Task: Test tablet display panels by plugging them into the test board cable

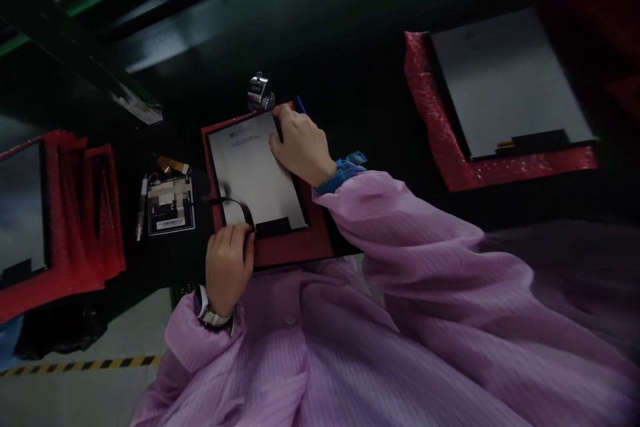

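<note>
My left hand [229, 265] pinched a black strip [245, 208], at seven o'clock on the pale screen [255, 173], which lay on a red sheet [300, 245]; my right hand [304, 145], loosely open, touched its two o'clock edge; a metal counter [260, 93] stood at twelve.

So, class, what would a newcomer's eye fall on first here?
Probably the red wrap at left, vivid against the dark bench. Then the pale middle panel, with the right hand at its upper right edge and the left hand by its lower left corner.
</note>
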The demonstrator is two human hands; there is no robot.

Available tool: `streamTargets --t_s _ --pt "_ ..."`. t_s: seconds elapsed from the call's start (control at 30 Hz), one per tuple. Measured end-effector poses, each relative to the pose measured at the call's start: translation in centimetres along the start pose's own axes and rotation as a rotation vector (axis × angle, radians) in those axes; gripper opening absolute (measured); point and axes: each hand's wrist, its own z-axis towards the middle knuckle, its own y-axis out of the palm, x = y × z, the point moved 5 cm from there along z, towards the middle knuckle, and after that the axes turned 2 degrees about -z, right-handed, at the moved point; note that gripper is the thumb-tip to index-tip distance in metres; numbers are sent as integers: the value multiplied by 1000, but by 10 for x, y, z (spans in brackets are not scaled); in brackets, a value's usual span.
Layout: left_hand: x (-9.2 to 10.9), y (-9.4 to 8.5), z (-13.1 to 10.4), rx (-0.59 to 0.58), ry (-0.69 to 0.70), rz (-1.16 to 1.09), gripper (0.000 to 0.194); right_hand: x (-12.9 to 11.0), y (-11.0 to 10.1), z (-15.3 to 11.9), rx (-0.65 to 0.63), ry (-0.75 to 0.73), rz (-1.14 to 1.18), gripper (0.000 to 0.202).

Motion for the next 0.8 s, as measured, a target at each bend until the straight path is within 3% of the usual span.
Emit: streamTargets --t_s 0.13,0.3,0.63,0.8 --pt "1 -2 1 -19 11 30 27 -7 0 -6 25 -25 -84 39" --pt "3 -3 5 -60 28 60 25 -4 -3 -7 129 -112 -24 34" --pt "3 1 12 -168 -10 110 16 10 4 5 81 -112 -30 31" --pt "5 1 12 -156 14 111 14 11 4 6 91 -119 -43 33"
